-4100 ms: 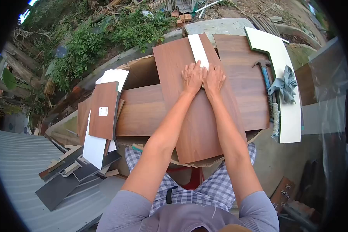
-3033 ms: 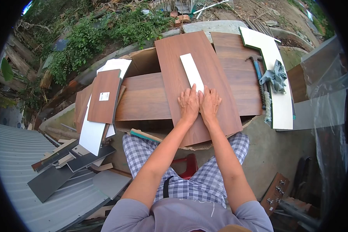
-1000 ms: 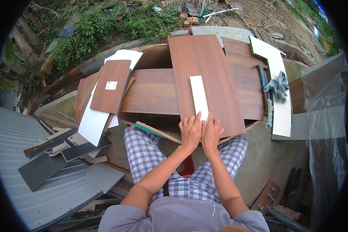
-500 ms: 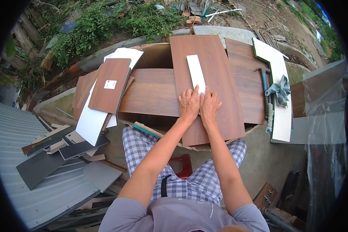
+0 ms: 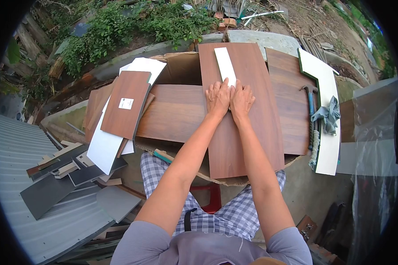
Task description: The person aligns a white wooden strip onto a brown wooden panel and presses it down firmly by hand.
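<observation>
One white strip [image 5: 224, 62] is laid on the upper brown panel [image 5: 227, 148], its long axis pointed away from the body, far end slanted slightly left; its near end is gripped under the bent fingers of the left hand [image 5: 218, 98] and right hand [image 5: 242, 98], both equally near; rightward, one hammer [image 5: 311, 108] and one crumpled grey cloth [image 5: 329, 115] are seen.

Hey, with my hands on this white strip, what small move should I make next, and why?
Perhaps draw the white strip back toward your lap: your left hand and right hand are together at its near end, the strip lies on the far part of the brown board, and bare board runs nearer you.
</observation>
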### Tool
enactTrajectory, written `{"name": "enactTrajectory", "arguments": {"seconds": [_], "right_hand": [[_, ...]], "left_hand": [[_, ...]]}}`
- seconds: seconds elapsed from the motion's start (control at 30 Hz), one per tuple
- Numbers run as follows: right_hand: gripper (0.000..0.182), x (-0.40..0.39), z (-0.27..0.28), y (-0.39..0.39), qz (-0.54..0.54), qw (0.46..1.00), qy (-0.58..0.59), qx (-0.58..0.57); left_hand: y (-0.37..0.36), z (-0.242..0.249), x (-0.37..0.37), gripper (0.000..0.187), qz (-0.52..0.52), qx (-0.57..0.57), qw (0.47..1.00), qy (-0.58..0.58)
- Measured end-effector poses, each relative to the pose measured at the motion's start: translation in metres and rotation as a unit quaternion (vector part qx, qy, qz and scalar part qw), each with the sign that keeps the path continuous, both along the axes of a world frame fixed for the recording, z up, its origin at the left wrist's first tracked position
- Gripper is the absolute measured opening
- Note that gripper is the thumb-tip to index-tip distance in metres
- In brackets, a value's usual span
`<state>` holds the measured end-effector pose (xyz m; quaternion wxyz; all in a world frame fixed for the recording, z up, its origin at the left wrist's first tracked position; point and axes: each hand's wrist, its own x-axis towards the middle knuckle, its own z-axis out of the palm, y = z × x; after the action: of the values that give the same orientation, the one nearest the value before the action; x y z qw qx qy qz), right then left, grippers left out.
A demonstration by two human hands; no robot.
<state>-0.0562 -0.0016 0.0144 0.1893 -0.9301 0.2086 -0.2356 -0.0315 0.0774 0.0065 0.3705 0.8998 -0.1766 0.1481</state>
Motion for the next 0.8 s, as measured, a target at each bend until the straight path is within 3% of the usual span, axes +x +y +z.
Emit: {"name": "enactTrajectory", "arguments": {"seconds": [0.5,0.8], "right_hand": [[0.034,0.050,-0.004,-0.011,-0.030,0.999,0.011,-0.007],[0.036,-0.008,0.000,-0.007,-0.045,0.999,-0.022,0.015]], "left_hand": [[-0.011,-0.002,0.056,0.037,-0.011,-0.001,1.000,-0.019],[-0.004,0.002,0.017,0.037,-0.096,-0.004,0.993,-0.069]]}}
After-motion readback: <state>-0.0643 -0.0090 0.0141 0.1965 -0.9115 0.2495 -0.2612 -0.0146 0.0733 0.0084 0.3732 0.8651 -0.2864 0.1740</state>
